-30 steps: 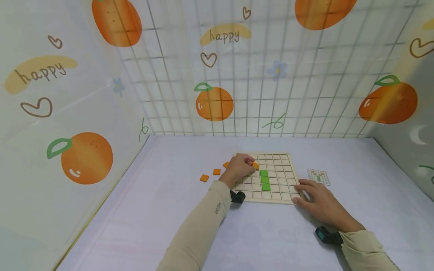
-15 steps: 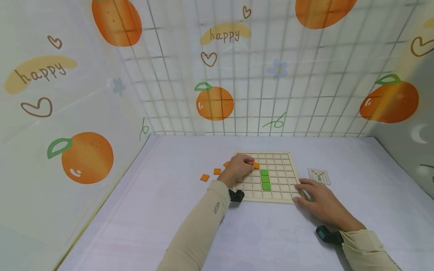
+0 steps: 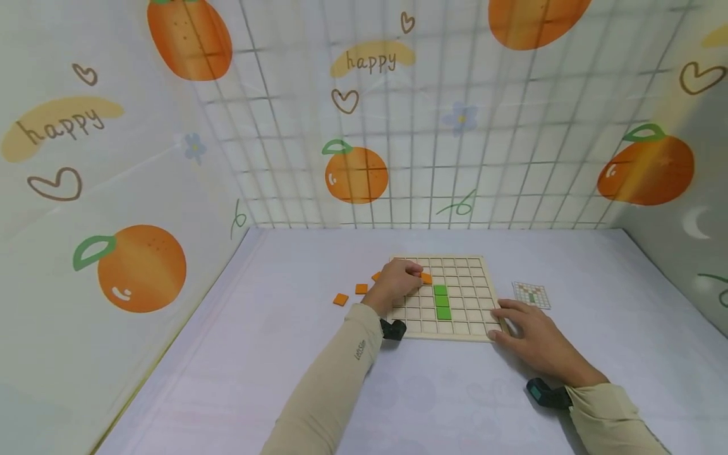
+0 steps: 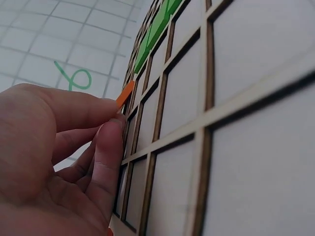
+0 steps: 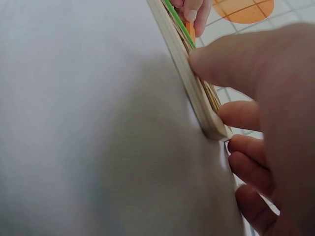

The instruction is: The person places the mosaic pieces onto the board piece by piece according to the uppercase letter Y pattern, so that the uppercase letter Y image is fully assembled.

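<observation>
A square wooden grid board [image 3: 471, 306] lies flat on the table. Reaching over its left side, my left hand [image 3: 395, 284] pinches an orange square tile [image 4: 126, 93] between thumb and index fingertip. That tile is tilted against the grid, just behind and left of a column of three green tiles [image 3: 442, 302]. My right hand [image 3: 537, 341] rests at the board's right edge; its thumb [image 5: 214, 61] touches the rim close to the near corner and the other fingers lie loosely bent alongside.
Several orange tiles lie left of the board, one loose orange tile [image 3: 340, 299] farthest out and another orange tile [image 3: 361, 289] nearer; one is partly covered by my left hand. A small pattern card [image 3: 531, 295] lies right of the board. A printed curtain [image 3: 284, 126] over wire mesh stands behind.
My left hand stays at almost the same spot with the orange tile, its fingertips shifting very slightly. The right hand keeps its place on the board's edge. The head view has shifted a little.
</observation>
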Demonstrator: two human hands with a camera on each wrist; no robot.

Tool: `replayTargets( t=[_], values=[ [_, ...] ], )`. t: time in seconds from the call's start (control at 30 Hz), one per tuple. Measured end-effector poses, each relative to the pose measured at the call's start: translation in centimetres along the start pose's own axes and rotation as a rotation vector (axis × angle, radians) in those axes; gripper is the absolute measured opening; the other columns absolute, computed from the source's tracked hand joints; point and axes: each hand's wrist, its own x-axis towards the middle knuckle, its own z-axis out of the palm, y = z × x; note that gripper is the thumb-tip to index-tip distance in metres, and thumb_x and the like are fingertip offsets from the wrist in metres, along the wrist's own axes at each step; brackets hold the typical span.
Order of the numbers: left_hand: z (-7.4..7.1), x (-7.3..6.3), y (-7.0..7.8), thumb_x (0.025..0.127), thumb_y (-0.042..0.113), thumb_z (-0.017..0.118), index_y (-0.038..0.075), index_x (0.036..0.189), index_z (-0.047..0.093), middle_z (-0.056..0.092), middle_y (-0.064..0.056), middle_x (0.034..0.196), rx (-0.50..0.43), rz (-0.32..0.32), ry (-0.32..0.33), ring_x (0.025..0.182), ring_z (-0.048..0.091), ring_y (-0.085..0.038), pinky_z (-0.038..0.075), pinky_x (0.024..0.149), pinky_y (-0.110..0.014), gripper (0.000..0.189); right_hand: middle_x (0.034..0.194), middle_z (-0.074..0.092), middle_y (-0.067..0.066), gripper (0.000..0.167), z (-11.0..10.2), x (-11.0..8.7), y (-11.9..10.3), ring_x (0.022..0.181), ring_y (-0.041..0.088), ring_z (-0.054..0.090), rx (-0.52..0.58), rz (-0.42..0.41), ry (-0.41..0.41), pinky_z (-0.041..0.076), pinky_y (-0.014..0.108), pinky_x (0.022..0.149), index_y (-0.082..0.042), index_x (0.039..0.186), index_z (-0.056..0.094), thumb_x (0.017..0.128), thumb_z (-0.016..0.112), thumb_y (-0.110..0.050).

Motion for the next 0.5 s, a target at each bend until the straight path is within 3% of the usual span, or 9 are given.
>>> replayTargets(
  t=[0.1,0.23,0.33,0.5],
  values=[
    [-0.16,-0.16,-0.16,0.094,0.014,0.069,0.017,0.124,0.072,0.065,0.01,0.111,-0.018,-0.001,0.002,0.095,0.057,-0.01,0.049,0.084,-0.031,0.03,0.144,0.049,0.024,0.054,0.0,0.06,-0.16,0.132,0.049,0.04,-0.006,0.002,-0.009,0.032,0.067,0.102,-0.001,0.13,0.064,0.092,0.072,-0.039],
    [-0.16,-0.12,-0.22,0.097,0.014,0.061,0.016,0.125,0.072,0.07,0.002,0.097,-0.051,0.011,-0.013,0.064,0.05,-0.011,0.042,0.057,-0.028,0.03,0.144,0.048,0.024,0.053,-0.2,-0.04,-0.41,0.132,0.049,0.039,-0.01,0.005,-0.012,0.031,0.067,0.102,-0.001,0.13,0.064,0.093,0.072,-0.038],
    [-0.1,-0.09,-0.19,0.096,0.012,0.058,0.015,0.124,0.072,0.069,-0.003,0.084,-0.054,0.02,-0.003,0.055,0.044,-0.012,0.035,0.051,-0.028,0.031,0.144,0.048,0.024,0.053,-0.27,-0.07,-0.45,0.132,0.049,0.039,-0.003,0.002,-0.01,0.031,0.067,0.102,0.0,0.13,0.064,0.093,0.071,-0.038],
    [-0.18,-0.33,-0.11,0.097,0.013,0.057,0.014,0.122,0.073,0.069,-0.003,0.086,-0.043,0.037,0.014,0.064,0.051,-0.013,0.037,0.055,-0.029,0.03,0.143,0.049,0.024,0.053,-0.13,-0.14,-0.19,0.132,0.049,0.039,0.005,-0.021,0.0,0.031,0.066,0.101,0.0,0.129,0.064,0.094,0.071,-0.039]
  ],
)
